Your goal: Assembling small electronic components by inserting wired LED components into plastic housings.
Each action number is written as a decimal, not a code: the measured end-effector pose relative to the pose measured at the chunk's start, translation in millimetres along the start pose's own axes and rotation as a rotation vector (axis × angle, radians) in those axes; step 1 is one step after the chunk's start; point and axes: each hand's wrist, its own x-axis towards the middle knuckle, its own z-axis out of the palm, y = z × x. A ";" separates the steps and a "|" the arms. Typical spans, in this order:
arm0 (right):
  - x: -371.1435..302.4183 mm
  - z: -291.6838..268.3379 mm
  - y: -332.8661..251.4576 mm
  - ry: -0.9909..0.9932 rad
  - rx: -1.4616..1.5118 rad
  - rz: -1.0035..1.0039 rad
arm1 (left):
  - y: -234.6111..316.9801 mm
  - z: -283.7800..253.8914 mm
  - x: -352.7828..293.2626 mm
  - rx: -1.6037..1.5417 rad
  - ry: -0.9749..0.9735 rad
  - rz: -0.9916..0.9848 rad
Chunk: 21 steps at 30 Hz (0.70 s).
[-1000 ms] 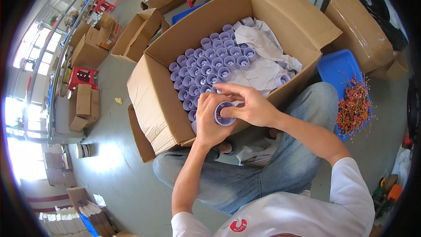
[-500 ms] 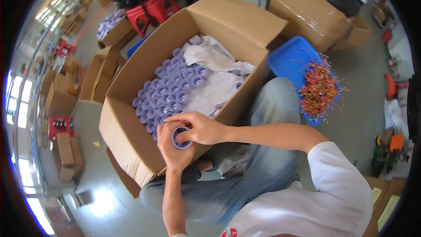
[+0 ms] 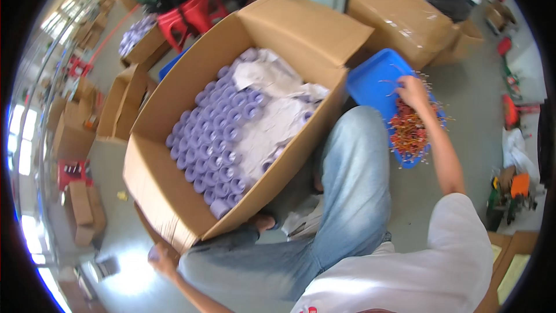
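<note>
Head view: right hand (image 3: pixel 412 91) fingers curled into wire pile (image 3: pixel 408 128); left hand (image 3: pixel 161 258) grip unclear.

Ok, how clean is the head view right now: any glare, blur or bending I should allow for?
Head view: strong fisheye, so the cardboard box edges bow toward the black rim; window glare washes out the floor at lower left, where the left hand is smeared by blur; the right hand over the blue tray is sharper and evenly lit.
</note>
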 end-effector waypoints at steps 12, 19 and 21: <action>10.7 -37.7 -30.6 0.327 0.283 0.049 | 68.4 15.4 20.4 0.214 0.285 0.242; -18.8 -105.4 -271.2 0.072 1.341 -0.354 | 302.0 125.2 -38.9 -0.027 -0.422 0.723; -29.7 -105.2 -329.5 -0.253 1.620 -0.443 | 306.5 182.1 -69.7 0.183 -0.836 0.656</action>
